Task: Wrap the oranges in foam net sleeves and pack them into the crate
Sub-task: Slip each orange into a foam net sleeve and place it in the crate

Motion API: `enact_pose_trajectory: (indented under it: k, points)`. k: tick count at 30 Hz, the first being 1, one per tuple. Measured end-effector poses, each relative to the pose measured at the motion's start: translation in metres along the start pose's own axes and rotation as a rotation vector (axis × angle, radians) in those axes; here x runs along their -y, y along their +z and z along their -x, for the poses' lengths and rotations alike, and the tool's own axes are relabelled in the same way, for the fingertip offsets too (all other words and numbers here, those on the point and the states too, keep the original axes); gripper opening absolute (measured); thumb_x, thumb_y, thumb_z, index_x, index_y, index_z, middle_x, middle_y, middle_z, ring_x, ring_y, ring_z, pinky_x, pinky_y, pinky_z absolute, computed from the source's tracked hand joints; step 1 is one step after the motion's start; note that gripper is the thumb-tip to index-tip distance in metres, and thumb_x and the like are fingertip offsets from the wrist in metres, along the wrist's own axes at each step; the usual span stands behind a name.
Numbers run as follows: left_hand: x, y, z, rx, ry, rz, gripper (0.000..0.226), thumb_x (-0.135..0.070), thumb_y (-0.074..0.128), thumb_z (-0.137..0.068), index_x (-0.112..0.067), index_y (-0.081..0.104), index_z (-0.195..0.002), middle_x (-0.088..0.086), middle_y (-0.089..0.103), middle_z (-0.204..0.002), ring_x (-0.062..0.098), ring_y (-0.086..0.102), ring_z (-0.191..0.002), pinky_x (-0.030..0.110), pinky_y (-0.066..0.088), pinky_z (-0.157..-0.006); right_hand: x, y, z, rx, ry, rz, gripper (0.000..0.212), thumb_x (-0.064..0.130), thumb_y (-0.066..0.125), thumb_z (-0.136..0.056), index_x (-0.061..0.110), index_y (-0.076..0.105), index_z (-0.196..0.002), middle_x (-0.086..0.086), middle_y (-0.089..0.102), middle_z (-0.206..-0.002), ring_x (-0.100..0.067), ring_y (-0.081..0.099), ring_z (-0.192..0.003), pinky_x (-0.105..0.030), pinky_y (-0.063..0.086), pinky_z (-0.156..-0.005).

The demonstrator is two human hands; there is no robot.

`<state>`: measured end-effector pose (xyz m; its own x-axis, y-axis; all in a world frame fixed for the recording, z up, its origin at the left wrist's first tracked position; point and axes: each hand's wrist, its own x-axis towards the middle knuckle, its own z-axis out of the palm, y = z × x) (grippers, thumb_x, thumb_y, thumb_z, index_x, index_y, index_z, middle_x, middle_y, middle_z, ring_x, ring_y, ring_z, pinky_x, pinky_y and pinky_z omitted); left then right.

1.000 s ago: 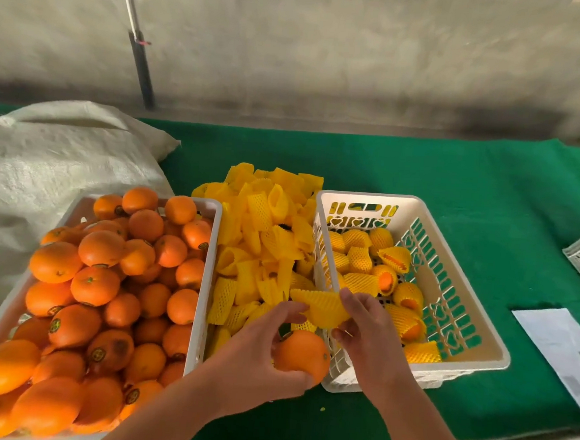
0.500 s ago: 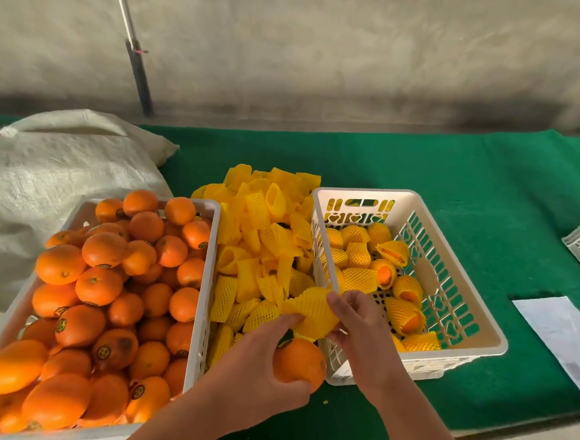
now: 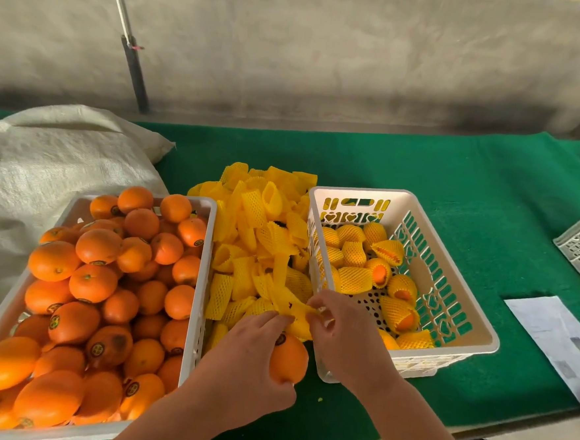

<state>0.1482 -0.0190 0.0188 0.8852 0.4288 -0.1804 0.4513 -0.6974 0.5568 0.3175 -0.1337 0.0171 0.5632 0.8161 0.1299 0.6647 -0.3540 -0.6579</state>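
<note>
Orange (image 3: 289, 359) is gripped in left hand (image 3: 247, 364), near edge of green table (image 3: 454, 204), between the two crates; foam net sleeve (image 3: 297, 315) is pinched by both hands above it, right hand (image 3: 342, 333) at its right end; wrapped oranges (image 3: 356, 279) are seen in right crate (image 3: 479, 339); bare oranges (image 3: 95, 288) are piled in left crate (image 3: 203, 282).

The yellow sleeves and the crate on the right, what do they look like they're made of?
Yellow sleeves: soft foam netting, matte, judging by the diamond mesh and how they crumple and flatten. Crate: most likely rigid moulded plastic, white and slightly glossy, with cut-out slots and hearts in its walls.
</note>
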Motion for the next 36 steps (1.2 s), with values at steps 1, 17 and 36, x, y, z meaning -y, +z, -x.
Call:
enact_pose_trajectory:
  k: [1,17,36]
  points:
    - [0.002,0.000,0.000,0.019,-0.016,-0.006,0.102,-0.077,0.062,-0.073,-0.049,0.013,-0.158,-0.029,0.023,-0.159,0.006,0.031,-0.142,0.032,0.034,-0.113,-0.003,-0.002,-0.002,-0.027,0.009,0.026,0.020,0.026,0.069,-0.097,0.041,0.058,-0.105,0.025,0.059,-0.086,0.006,0.060,-0.087,-0.013,0.050,-0.059]
    - [0.042,-0.039,-0.015,0.156,-0.460,0.732,0.082,-0.043,0.089,-0.073,-0.033,0.050,-0.145,-0.003,0.055,-0.129,0.023,0.065,-0.109,0.031,0.063,-0.081,0.018,0.002,0.001,0.283,-0.240,0.415,0.054,0.004,0.077,-0.080,0.042,0.064,-0.116,0.004,0.031,-0.156,-0.018,0.070,-0.079,-0.020,0.056,-0.059]
    - [0.022,-0.009,-0.011,-0.229,-0.406,1.577,0.062,-0.042,0.090,-0.071,-0.034,0.059,-0.123,0.003,0.066,-0.134,0.025,0.072,-0.113,0.044,0.057,-0.096,0.026,0.063,0.019,0.165,0.106,-0.114,0.050,0.016,0.063,-0.093,0.032,0.054,-0.140,0.021,0.038,-0.145,0.003,0.050,-0.111,-0.005,0.041,-0.085]
